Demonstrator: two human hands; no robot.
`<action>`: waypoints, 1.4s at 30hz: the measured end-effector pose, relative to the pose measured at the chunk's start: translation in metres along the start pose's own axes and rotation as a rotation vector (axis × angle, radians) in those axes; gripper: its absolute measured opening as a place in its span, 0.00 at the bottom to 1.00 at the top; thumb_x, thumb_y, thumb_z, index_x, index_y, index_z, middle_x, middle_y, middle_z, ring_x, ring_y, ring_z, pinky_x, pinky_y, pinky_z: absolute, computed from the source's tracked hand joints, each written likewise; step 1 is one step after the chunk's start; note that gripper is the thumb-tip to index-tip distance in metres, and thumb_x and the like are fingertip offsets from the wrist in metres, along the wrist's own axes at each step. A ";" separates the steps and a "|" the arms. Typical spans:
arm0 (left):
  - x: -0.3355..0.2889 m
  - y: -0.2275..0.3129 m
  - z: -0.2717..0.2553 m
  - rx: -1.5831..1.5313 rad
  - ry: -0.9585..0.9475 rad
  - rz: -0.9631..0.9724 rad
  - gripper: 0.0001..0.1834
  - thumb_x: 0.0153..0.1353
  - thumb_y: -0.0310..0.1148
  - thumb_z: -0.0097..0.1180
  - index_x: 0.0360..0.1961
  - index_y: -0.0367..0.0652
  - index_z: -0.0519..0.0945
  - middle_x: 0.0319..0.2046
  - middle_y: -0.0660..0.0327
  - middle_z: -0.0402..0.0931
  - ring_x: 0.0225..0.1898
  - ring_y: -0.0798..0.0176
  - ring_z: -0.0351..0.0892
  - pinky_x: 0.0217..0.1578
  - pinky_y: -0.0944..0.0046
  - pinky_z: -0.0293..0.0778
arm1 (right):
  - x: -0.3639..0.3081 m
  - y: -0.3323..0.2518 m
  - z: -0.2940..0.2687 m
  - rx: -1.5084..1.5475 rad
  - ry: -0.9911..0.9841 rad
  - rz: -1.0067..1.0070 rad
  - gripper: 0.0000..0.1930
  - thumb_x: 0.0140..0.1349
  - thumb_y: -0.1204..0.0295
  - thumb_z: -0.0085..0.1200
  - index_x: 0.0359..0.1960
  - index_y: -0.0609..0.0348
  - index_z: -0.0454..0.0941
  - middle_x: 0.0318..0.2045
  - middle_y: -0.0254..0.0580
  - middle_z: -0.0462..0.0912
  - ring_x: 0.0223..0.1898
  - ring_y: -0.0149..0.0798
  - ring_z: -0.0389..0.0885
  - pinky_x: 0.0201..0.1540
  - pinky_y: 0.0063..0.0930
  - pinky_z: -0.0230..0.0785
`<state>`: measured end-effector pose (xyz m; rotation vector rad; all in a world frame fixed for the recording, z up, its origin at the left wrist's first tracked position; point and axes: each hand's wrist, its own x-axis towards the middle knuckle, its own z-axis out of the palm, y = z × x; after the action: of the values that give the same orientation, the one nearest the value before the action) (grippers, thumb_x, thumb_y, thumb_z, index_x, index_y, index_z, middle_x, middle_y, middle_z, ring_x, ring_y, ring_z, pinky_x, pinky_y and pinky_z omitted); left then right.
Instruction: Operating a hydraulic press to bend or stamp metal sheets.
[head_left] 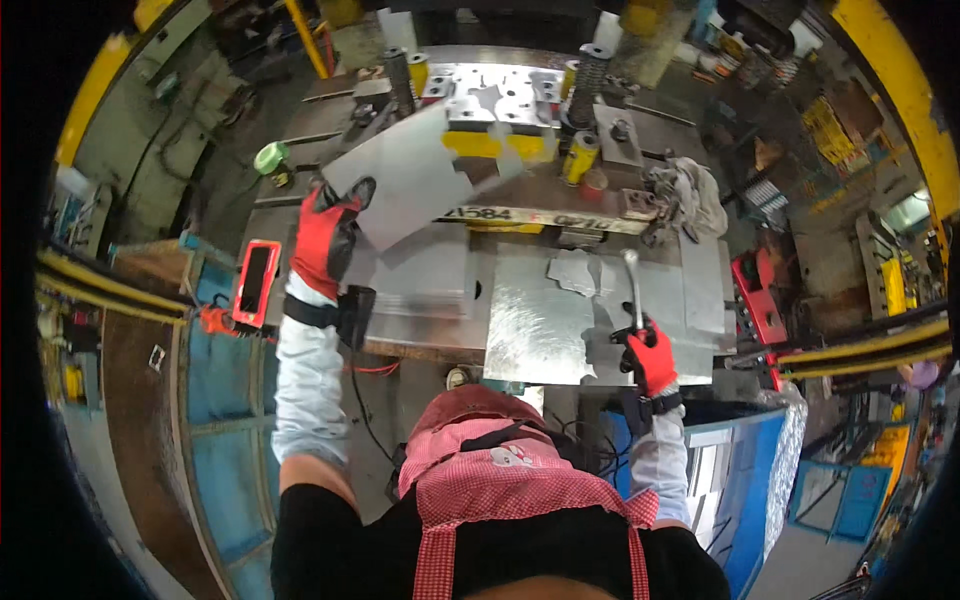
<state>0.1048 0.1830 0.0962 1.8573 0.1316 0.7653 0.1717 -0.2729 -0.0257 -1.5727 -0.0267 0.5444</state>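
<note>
My left hand, in a red and black glove, grips the left edge of a flat grey metal sheet. The sheet is tilted, and its jagged cut-out far edge reaches toward the die. An irregular blank lies on the die's bright top. My right hand, gloved alike, is closed round a slim metal rod with a rounded end, pointing away from me. Below that rod, more sheet metal lies on the bench, with an irregular cut piece on top.
Coil-spring posts and a yellow cylinder flank the die. A grey rag lies on the right, a green cup at the left. A red-framed phone hangs beside my left arm; a blue bin stands near my right.
</note>
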 end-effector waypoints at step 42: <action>-0.006 -0.060 0.165 -1.546 -0.202 -0.637 0.24 0.65 0.43 0.32 0.49 0.32 0.67 0.39 0.45 0.74 0.42 0.50 0.76 0.46 0.56 0.72 | 0.216 -0.145 0.145 -0.220 -0.212 -0.364 0.10 0.51 0.67 0.57 0.31 0.60 0.74 0.24 0.28 0.75 0.22 0.22 0.69 0.26 0.19 0.63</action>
<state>0.2086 0.0739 0.0047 0.3339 -0.0224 0.0622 0.3554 -0.0505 0.0452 -1.6661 -0.5398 0.4271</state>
